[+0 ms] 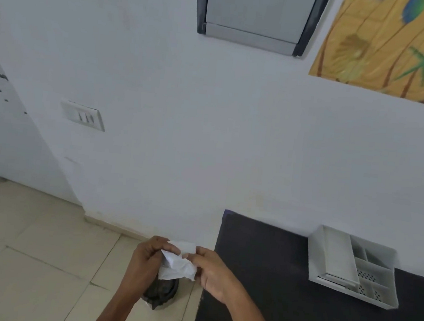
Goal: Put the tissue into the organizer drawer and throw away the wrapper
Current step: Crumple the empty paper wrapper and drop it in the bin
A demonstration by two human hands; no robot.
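Both hands hold a crumpled white wrapper (179,264) between them, left of the table and above a small dark bin (160,294) on the floor. My left hand (148,260) grips its left side and my right hand (212,270) pinches its right side. I cannot tell whether tissue is inside it. The white plastic organizer (383,302) stands on the black table (271,282) to the right, with a drawer box on its left part and open perforated compartments on its right part.
A white wall rises behind, with a switch plate (83,115) at left, a grey panel (256,12) at top and a yellow patterned cloth (393,45) at top right. Beige floor tiles (28,259) spread to the left. The bin is partly hidden by my left forearm.
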